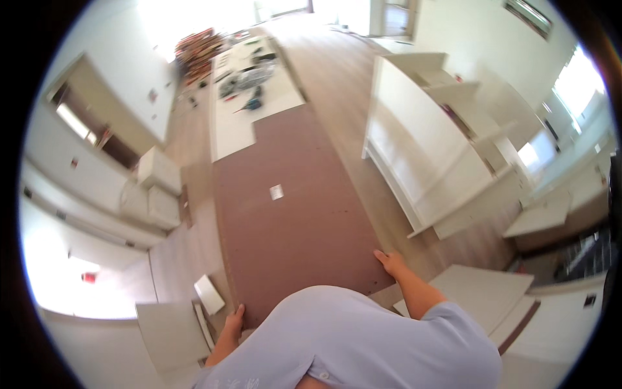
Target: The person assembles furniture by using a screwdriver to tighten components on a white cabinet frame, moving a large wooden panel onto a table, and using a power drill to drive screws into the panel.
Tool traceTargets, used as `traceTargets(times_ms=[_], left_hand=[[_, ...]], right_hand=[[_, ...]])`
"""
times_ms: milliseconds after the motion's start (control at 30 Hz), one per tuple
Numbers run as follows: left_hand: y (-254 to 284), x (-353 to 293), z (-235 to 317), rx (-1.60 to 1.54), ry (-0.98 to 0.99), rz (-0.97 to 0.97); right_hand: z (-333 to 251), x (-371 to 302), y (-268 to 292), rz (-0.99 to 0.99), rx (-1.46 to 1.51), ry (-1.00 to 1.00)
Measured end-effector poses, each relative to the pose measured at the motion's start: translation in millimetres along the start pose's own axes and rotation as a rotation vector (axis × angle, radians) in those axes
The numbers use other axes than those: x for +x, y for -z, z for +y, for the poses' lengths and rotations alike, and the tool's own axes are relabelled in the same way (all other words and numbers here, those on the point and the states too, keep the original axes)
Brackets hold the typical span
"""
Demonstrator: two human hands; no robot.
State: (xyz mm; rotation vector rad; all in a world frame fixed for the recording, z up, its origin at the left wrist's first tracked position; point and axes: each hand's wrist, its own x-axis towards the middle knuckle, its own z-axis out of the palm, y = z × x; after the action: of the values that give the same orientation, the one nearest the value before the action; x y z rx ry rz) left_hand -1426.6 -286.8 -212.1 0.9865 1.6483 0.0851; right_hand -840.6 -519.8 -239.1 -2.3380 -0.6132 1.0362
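Brown panel [298, 214] was already gripped, left hand [233, 322] and right hand [392, 264] clamped on opposite edges; release apparently remained.

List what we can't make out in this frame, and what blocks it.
All in the head view:
Brown panel: middle of its near edge hidden by the person's shirt.
Left hand and right hand, at the panel's edges: most fingers out of sight, so grip unclear.
White label: print too small and blurred.
Tools beyond the panel: blurred, exact types unclear.
Right-side window: view outside lost to glare.
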Motion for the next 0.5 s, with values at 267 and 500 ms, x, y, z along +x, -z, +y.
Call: traceTargets(times_ms=[267, 500], left_hand=[[-22, 7, -54, -0.192, 0.186, 0.070], [-53, 27, -42, -0.708, 0.024, 0.086]], right_hand=[[18, -8, -13, -0.069, -0.325, -0.025], [28, 12, -24, -0.129, 0.034, -0.259]])
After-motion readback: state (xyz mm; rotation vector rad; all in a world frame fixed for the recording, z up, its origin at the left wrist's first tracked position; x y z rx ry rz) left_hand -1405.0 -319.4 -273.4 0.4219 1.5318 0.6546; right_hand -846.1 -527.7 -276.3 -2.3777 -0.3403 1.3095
